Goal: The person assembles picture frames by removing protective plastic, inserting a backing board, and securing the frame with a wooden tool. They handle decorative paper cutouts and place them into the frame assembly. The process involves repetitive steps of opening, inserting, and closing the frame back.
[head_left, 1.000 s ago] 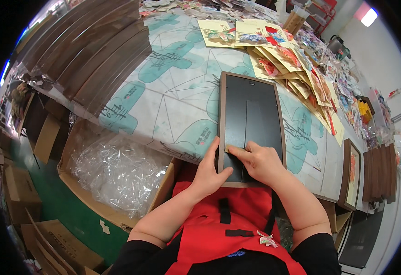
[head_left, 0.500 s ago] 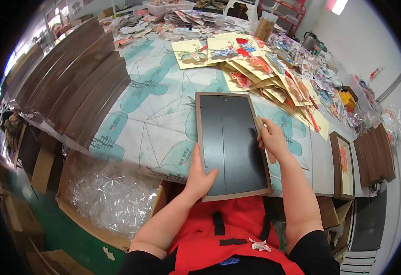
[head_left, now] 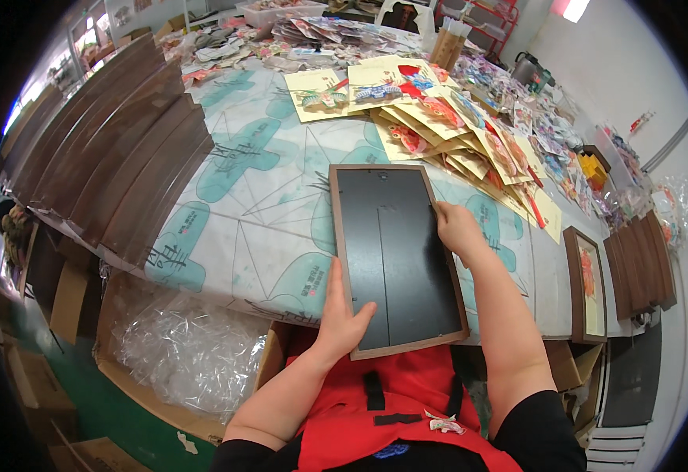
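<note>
A picture frame with a brown rim and a dark backing board lies back-side up at the table's near edge, its lower end close to my red apron. My left hand holds the lower left rim, thumb over the backing board and fingers along the outer side. At the upper right rim is my right hand, closed, its fingers curled and partly hidden. Whatever it holds cannot be made out; the light wooden stick does not show now.
Yellow cards with colourful figures lie in a pile beyond the frame. Brown frames are stacked at left, more at right beside an upright framed picture. A cardboard box of clear plastic stands below the table's left edge.
The picture frame has shifted slightly nearer to me. My right hand has turned at the right rim, and the light wooden stick seen in it before is out of sight.
</note>
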Motion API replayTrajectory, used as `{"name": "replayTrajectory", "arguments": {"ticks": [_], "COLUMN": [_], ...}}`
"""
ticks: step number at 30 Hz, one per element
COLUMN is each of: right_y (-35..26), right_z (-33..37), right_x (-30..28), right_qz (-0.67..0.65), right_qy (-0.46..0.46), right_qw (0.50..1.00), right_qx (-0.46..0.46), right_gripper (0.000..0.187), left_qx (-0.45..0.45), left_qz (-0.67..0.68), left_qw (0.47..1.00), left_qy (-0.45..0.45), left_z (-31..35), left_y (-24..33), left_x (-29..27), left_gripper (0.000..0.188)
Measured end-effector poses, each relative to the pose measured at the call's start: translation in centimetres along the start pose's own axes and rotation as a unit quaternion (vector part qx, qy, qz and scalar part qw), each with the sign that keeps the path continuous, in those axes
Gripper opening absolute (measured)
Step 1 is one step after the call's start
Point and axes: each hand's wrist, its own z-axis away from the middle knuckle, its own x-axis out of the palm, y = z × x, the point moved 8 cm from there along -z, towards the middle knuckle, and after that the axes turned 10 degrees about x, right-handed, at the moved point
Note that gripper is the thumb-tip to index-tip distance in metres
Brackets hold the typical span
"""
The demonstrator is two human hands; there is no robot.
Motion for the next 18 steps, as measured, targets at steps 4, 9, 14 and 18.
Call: {"name": "replayTrajectory", "arguments": {"ticks": [4, 9, 14, 18], "right_y": [-2.0, -4.0, -0.6, 3.1], "right_z": [1.1, 0.8, 1.2, 5.9], "right_x": [0.5, 3.0, 2.1, -0.3], "right_qz": [0.112, 0.289, 0.062, -0.291], "right_qy": [0.014, -0.012, 0.119, -0.107], "right_qw": [0.994, 0.957, 0.987, 0.940], "right_qx": [0.014, 0.017, -0.090, 0.141], "right_gripper": [0.034, 0.027, 0.031, 0.031], "left_qx": [0.005, -0.003, 0.021, 0.003], "left_qz": [-0.001, 0.014, 0.023, 0.036], "left_qw": [1.000, 1.000, 0.999, 0.999], "left_qy": [0.007, -0.001, 0.005, 0.018], "left_z": [0.2, -0.1, -0.6, -0.2], "left_y": [0.1, 0.2, -0.7, -0.8], "left_x": [-0.1, -0.2, 0.0, -0.4], "left_gripper": [0.090, 0.090, 0.089, 0.088]}}
